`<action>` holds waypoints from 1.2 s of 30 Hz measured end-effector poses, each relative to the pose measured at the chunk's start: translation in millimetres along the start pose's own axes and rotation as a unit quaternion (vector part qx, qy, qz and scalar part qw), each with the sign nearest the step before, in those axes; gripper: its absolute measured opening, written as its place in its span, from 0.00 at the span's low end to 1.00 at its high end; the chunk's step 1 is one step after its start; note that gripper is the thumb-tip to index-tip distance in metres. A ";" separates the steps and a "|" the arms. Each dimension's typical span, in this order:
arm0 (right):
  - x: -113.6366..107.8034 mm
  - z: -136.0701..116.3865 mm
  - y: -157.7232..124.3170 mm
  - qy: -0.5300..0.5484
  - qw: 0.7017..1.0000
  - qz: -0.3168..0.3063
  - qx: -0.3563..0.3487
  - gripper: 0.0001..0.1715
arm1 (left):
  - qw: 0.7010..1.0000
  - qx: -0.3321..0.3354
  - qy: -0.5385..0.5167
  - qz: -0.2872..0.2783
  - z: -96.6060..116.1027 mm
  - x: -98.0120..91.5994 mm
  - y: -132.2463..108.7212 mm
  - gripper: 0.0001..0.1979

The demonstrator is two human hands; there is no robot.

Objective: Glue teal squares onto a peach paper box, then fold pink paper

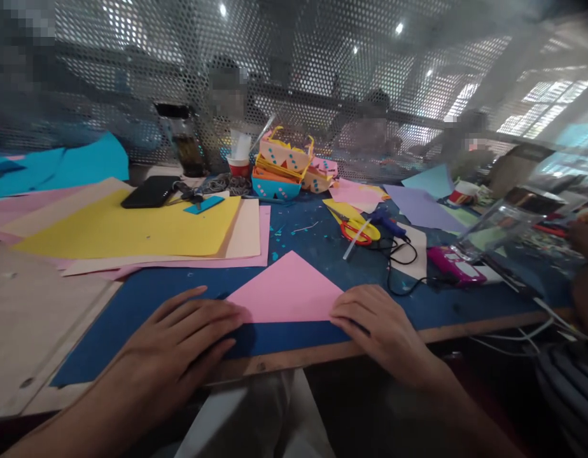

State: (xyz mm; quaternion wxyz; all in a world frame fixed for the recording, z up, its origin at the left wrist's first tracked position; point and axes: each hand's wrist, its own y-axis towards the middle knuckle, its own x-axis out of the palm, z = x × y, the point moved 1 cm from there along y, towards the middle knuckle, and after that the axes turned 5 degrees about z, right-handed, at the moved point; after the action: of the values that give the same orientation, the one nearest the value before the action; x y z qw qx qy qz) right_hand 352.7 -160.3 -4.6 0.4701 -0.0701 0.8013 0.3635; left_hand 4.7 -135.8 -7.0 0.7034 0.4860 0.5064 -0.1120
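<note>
A pink sheet of paper (289, 292), folded into a triangle, lies on the blue tabletop close to the front edge. Its peak points away from me and its long straight edge faces me. My left hand (186, 334) lies with fingers stretched out, the fingertips resting on the left corner and the thumb apart from them. At the right corner, my right hand (375, 327) has its fingers and thumb drawn together on the paper. Both outer corners are partly hidden under the fingertips.
Large yellow sheets (132, 229) lie at the left, with a black phone (148, 192) on top. Behind stand a bottle (186, 143) and decorated paper baskets (277, 184). To the right are scissors (356, 232), a glue gun (388, 222) and a clear jar (494, 222).
</note>
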 end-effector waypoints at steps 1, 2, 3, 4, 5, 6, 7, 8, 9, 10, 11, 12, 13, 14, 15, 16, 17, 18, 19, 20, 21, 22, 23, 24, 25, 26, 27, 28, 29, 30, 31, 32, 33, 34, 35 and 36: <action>0.3 -1.5 -0.1 -0.005 1.000 0.007 -0.004 0.06 | 1.000 0.010 -0.005 0.008 0.4 -0.4 3.4 0.16; 0.7 -2.9 -0.4 -0.011 1.000 0.014 -0.007 0.06 | 1.000 0.022 -0.012 0.012 0.5 -0.4 6.2 0.15; 1.2 -4.0 -0.8 -0.016 1.000 0.021 -0.012 0.06 | 0.999 0.033 -0.016 0.022 0.3 -0.1 8.4 0.14; 1.6 -5.0 -1.2 -0.023 0.999 0.026 -0.017 0.05 | 0.999 0.041 -0.018 0.030 -0.2 0.5 10.1 0.13; 2.1 -5.7 -1.7 -0.030 0.999 0.031 -0.022 0.05 | 0.998 0.044 -0.020 0.030 -0.8 1.6 11.4 0.12; 2.4 -6.2 -2.1 -0.038 0.998 0.034 -0.027 0.05 | 0.998 0.045 -0.020 0.031 -1.4 2.8 12.5 0.11; 2.5 -6.7 -2.3 -0.047 0.998 0.037 -0.032 0.06 | 0.998 0.046 -0.019 0.028 -2.0 4.1 13.6 0.10; 2.5 -7.0 -2.4 -0.054 0.997 0.039 -0.037 0.06 | 0.998 0.047 -0.015 0.027 -2.3 5.4 14.7 0.10; 2.4 -7.3 -2.3 -0.060 0.997 0.039 -0.040 0.06 | 0.998 0.048 -0.009 0.027 -2.5 6.6 16.0 0.09; 2.1 -7.5 -2.0 -0.065 0.996 0.039 -0.044 0.06 | 0.998 0.050 -0.002 0.029 -2.4 7.6 17.3 0.09; 1.8 -7.6 -1.5 -0.069 0.996 0.037 -0.047 0.06 | 0.998 0.052 0.004 0.033 -2.3 8.4 18.7 0.09; 1.4 -7.7 -0.9 -0.073 0.995 0.036 -0.050 0.06 | 0.998 0.054 0.011 0.036 -2.1 9.1 20.1 0.09; 1.1 -7.7 -0.3 -0.076 0.995 0.037 -0.052 0.06 | 0.997 0.058 0.016 0.039 -1.9 9.8 21.5 0.10; 0.8 -7.7 0.3 -0.080 0.995 0.039 -0.055 0.06 | 0.997 0.064 0.022 0.042 -1.7 10.3 22.7 0.11; 0.7 -7.5 0.9 -0.083 0.994 0.042 -0.058 0.05 | 0.996 0.072 0.028 0.046 -1.4 10.6 23.8 0.11; 0.6 -7.3 1.2 -0.085 0.994 0.044 -0.059 0.05 | 0.995 0.082 0.036 0.050 -1.2 10.8 24.9 0.12; 0.6 -7.0 1.4 -0.086 0.993 0.047 -0.059 0.05 | 0.993 0.094 0.045 0.054 -0.9 10.9 25.8 0.13; 0.7 -6.8 1.5 -0.086 0.993 0.051 -0.059 0.05 | 0.991 0.106 0.054 0.055 -0.5 10.8 26.6 0.13; 0.9 -6.8 1.3 -0.086 0.993 0.054 -0.058 0.05 | 0.990 0.115 0.062 0.054 -0.2 10.6 27.4 0.13; 1.1 -7.1 1.1 -0.086 0.993 0.056 -0.057 0.05 | 0.989 0.120 0.070 0.051 0.2 10.2 28.1 0.13; 1.3 -7.6 0.8 -0.087 0.993 0.056 -0.055 0.05 | 0.989 0.122 0.076 0.044 0.6 9.8 28.7 0.12; 1.6 -8.6 0.5 -0.087 0.993 0.054 -0.054 0.05 | 0.989 0.118 0.082 0.041 0.9 9.2 29.1 0.11; 1.8 -10.0 0.2 -0.088 0.993 0.050 -0.054 0.05 | 0.989 0.115 0.086 0.038 1.4 8.7 29.2 0.11; 2.2 -11.8 0.1 -0.089 0.994 0.042 -0.056 0.05 | 0.989 0.112 0.089 0.040 1.9 8.2 29.1 0.11; 2.5 -14.1 0.2 -0.089 0.994 0.034 -0.060 0.05 | 0.989 0.109 0.089 0.043 2.5 7.9 28.6 0.11; 2.8 -16.6 0.6 -0.088 0.994 0.028 -0.064 0.05 | 0.989 0.109 0.086 0.047 3.1 7.8 27.7 0.11; 3.1 -19.3 1.1 -0.087 0.994 0.024 -0.069 0.05 | 0.989 0.109 0.081 0.050 3.7 7.9 26.5 0.11; 3.3 -22.1 1.9 -0.086 0.993 0.024 -0.073 0.04 | 0.990 0.108 0.075 0.053 4.2 7.9 25.0 0.11; 3.6 -24.8 2.8 -0.086 0.993 0.025 -0.077 0.04 | 0.990 0.107 0.069 0.055 4.7 7.8 23.4 0.10; 3.9 -27.4 3.8 -0.086 0.993 0.028 -0.080 0.04 | 0.991 0.105 0.063 0.055 5.2 7.4 21.6 0.10; 4.3 -29.7 4.9 -0.088 0.992 0.031 -0.083 0.05 | 0.991 0.104 0.058 0.056 5.8 6.7 19.8 0.09; 4.9 -31.6 5.9 -0.089 0.992 0.030 -0.086 0.05 | 0.992 0.104 0.052 0.056 6.5 5.7 18.0 0.09; 5.5 -33.1 6.8 -0.092 0.992 0.029 -0.088 0.05 | 0.992 0.103 0.045 0.057 7.5 4.2 16.4 0.09; 6.2 -34.2 7.5 -0.094 0.991 0.027 -0.088 0.06 | 0.992 0.102 0.039 0.059 8.8 2.5 14.9 0.09; 6.8 -34.9 8.1 -0.098 0.991 0.024 -0.087 0.06 | 0.993 0.102 0.032 0.059 10.4 0.8 13.7 0.10; 7.5 -35.3 8.3 -0.101 0.991 0.020 -0.086 0.06 | 0.993 0.100 0.027 0.058 12.2 -0.9 12.6 0.10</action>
State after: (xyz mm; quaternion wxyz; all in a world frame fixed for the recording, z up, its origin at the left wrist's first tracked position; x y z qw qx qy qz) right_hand 320.0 -175.4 4.0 0.5338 -0.0572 0.7165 0.4455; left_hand 19.8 -139.4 1.1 0.6428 0.5853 0.4824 -0.1074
